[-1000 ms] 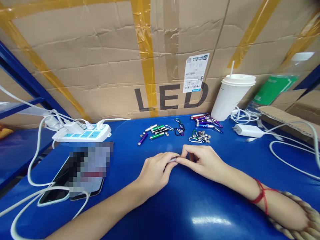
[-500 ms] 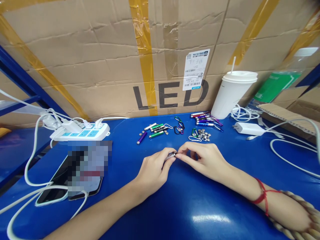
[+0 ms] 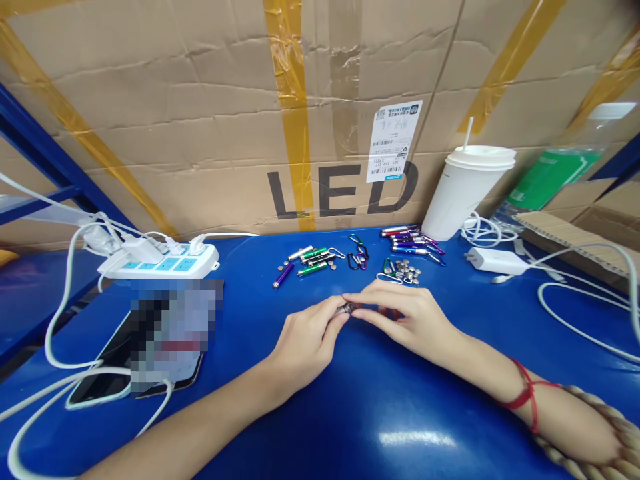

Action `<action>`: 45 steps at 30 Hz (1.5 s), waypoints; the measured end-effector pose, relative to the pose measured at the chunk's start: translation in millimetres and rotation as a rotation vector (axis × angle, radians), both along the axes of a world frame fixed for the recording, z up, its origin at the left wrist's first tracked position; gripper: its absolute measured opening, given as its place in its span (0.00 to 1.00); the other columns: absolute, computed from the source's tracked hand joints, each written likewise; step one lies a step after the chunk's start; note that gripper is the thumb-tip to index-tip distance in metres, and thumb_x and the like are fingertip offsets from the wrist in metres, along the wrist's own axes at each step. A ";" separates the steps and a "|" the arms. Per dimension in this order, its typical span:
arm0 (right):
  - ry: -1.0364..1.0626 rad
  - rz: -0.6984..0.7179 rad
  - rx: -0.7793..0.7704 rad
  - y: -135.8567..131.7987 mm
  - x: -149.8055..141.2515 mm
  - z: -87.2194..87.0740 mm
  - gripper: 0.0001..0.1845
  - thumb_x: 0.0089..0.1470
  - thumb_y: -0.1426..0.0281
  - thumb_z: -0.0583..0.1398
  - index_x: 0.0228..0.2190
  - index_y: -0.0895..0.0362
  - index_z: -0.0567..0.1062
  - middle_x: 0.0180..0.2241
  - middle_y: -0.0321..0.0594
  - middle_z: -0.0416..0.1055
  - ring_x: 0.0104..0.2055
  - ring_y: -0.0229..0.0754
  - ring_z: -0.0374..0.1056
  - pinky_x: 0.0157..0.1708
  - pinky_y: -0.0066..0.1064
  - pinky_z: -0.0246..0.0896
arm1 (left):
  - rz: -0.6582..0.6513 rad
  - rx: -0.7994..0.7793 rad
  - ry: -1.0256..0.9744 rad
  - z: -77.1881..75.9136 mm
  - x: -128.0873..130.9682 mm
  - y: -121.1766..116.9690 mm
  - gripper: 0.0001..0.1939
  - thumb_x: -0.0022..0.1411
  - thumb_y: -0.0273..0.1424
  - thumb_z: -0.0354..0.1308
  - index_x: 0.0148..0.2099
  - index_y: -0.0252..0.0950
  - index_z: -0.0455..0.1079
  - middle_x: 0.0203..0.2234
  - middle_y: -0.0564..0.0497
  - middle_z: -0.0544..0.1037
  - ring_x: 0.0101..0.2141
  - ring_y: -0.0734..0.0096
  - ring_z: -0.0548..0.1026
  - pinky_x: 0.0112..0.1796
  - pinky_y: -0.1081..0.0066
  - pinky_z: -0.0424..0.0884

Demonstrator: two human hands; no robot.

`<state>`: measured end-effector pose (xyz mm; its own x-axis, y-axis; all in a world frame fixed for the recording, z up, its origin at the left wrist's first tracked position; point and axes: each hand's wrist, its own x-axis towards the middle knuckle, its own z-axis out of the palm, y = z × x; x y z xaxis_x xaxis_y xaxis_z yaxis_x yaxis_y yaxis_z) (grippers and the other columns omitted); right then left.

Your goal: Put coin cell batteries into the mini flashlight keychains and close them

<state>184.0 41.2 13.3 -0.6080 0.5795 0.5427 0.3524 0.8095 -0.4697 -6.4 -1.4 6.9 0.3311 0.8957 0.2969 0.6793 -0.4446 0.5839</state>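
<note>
My left hand and my right hand meet at the middle of the blue table. Both pinch a small silver mini flashlight between their fingertips, the left gripping its body and the right closed on its end. Behind the hands lie loose mini flashlights, several coloured carabiner clips, a pile of button cells and a further bundle of mini flashlights.
A white power strip with plugs and cables lies at the left, above a phone. A white lidded cup and a white charger stand at the right. A large cardboard box marked LED forms the back wall.
The right hand's fingers have shifted on the flashlight's end, now reaching further over it toward the left hand. Both hands stay at the same spot.
</note>
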 end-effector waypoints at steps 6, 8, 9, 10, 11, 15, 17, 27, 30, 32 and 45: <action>0.079 0.043 -0.066 0.6 -2.3 4.4 0.11 0.55 0.71 0.59 0.41 0.55 0.76 0.32 0.39 0.72 0.29 0.33 0.66 0.27 0.24 0.63 | -0.001 -0.013 0.014 1.5 1.1 0.7 0.11 0.66 0.30 0.42 0.46 0.39 0.64 0.27 0.54 0.73 0.27 0.74 0.71 0.33 0.76 0.65; 0.107 0.076 -0.112 0.8 -3.1 6.1 0.11 0.54 0.72 0.59 0.40 0.55 0.76 0.31 0.38 0.71 0.24 0.30 0.65 0.23 0.22 0.62 | -0.002 -0.032 0.027 2.9 1.3 0.9 0.11 0.66 0.30 0.42 0.45 0.39 0.64 0.27 0.54 0.73 0.27 0.73 0.71 0.32 0.75 0.65; 0.123 0.096 -0.145 0.9 -3.3 6.5 0.11 0.54 0.73 0.59 0.41 0.55 0.76 0.31 0.38 0.70 0.21 0.29 0.63 0.21 0.22 0.62 | -0.003 -0.040 0.032 3.6 1.2 0.8 0.11 0.66 0.30 0.42 0.44 0.39 0.64 0.27 0.54 0.73 0.27 0.73 0.71 0.32 0.75 0.64; 0.138 0.113 -0.180 1.0 -3.4 6.5 0.12 0.54 0.74 0.59 0.41 0.54 0.76 0.31 0.38 0.70 0.19 0.27 0.62 0.20 0.22 0.62 | -0.006 -0.047 0.034 4.3 1.2 0.6 0.11 0.66 0.30 0.42 0.43 0.39 0.64 0.27 0.55 0.73 0.27 0.73 0.71 0.32 0.75 0.64; 0.153 0.124 -0.215 1.1 -3.4 6.2 0.12 0.53 0.74 0.59 0.41 0.54 0.76 0.31 0.38 0.70 0.17 0.26 0.62 0.19 0.21 0.62 | -0.008 -0.053 0.033 4.8 1.1 0.4 0.11 0.66 0.30 0.41 0.43 0.39 0.64 0.27 0.55 0.73 0.27 0.73 0.71 0.31 0.75 0.64; 0.191 0.127 -0.302 1.3 -3.4 4.7 0.11 0.53 0.72 0.60 0.40 0.54 0.77 0.31 0.39 0.70 0.16 0.26 0.62 0.16 0.21 0.61 | -0.016 -0.071 0.008 5.7 1.2 -0.3 0.11 0.66 0.29 0.41 0.43 0.40 0.64 0.26 0.55 0.72 0.26 0.73 0.71 0.30 0.76 0.63; 0.194 0.123 -0.314 1.5 -4.0 4.8 0.10 0.53 0.71 0.60 0.38 0.55 0.78 0.31 0.39 0.70 0.16 0.26 0.62 0.16 0.21 0.61 | -0.022 -0.076 0.008 5.5 1.5 -0.3 0.12 0.66 0.29 0.40 0.45 0.39 0.64 0.26 0.55 0.72 0.26 0.73 0.71 0.30 0.76 0.63; 0.227 0.098 -0.414 0.5 -6.6 7.1 0.08 0.50 0.72 0.62 0.34 0.57 0.79 0.27 0.38 0.70 0.14 0.26 0.61 0.14 0.19 0.59 | -0.036 -0.078 0.037 5.7 0.3 -1.1 0.12 0.67 0.30 0.40 0.47 0.39 0.63 0.28 0.55 0.73 0.27 0.74 0.71 0.31 0.76 0.63; 0.228 0.094 -0.451 0.7 -6.7 6.8 0.07 0.49 0.71 0.62 0.34 0.58 0.79 0.26 0.37 0.69 0.14 0.26 0.61 0.13 0.19 0.58 | -0.035 -0.073 0.035 6.0 0.5 -1.1 0.12 0.67 0.30 0.40 0.45 0.39 0.63 0.27 0.55 0.73 0.27 0.74 0.71 0.30 0.76 0.63; 0.226 0.095 -0.457 1.5 -6.8 6.3 0.08 0.49 0.71 0.63 0.33 0.58 0.79 0.26 0.37 0.69 0.14 0.26 0.61 0.14 0.19 0.58 | -0.030 -0.076 0.041 6.5 0.9 -0.7 0.11 0.67 0.29 0.40 0.43 0.39 0.64 0.27 0.56 0.72 0.26 0.74 0.70 0.30 0.75 0.63; 0.247 0.073 -0.491 0.8 -6.5 4.9 0.11 0.48 0.68 0.63 0.33 0.62 0.78 0.28 0.40 0.71 0.15 0.26 0.61 0.15 0.20 0.56 | -0.050 -0.038 0.015 2.0 -0.4 0.9 0.11 0.67 0.31 0.42 0.46 0.39 0.64 0.27 0.55 0.72 0.27 0.75 0.71 0.32 0.76 0.65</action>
<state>177.4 42.0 18.2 -0.5446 0.7618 0.3508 0.1350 0.4925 -0.8598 -6.8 -0.5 8.9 0.3800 0.8882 0.2581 0.6652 -0.4564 0.5910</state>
